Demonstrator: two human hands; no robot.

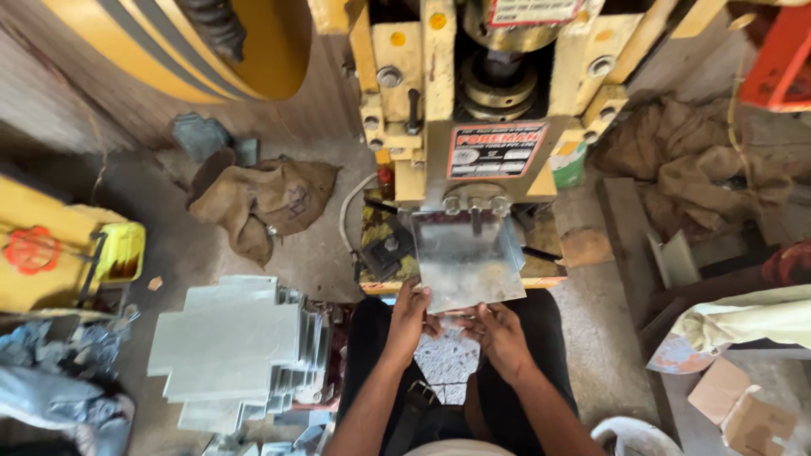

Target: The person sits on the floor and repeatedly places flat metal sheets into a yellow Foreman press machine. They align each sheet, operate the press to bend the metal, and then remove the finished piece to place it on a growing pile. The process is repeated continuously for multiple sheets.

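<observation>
I hold a flat grey metal sheet (466, 262) with bent-up side edges under the ram of a yellow press machine (473, 101). My left hand (411, 314) grips the sheet's near left corner. At the near right edge, my right hand (498, 329) holds it from below with fingers curled. The sheet rests on the press bed (380, 245), its far edge against the tooling.
A stack of cross-shaped grey metal blanks (236, 346) lies on the floor to my left. Burlap sacks (262, 198) lie behind it and at the right (693, 160). A yellow container (118, 249) stands far left. Cardboard scraps (743, 405) and cloth sit at the right.
</observation>
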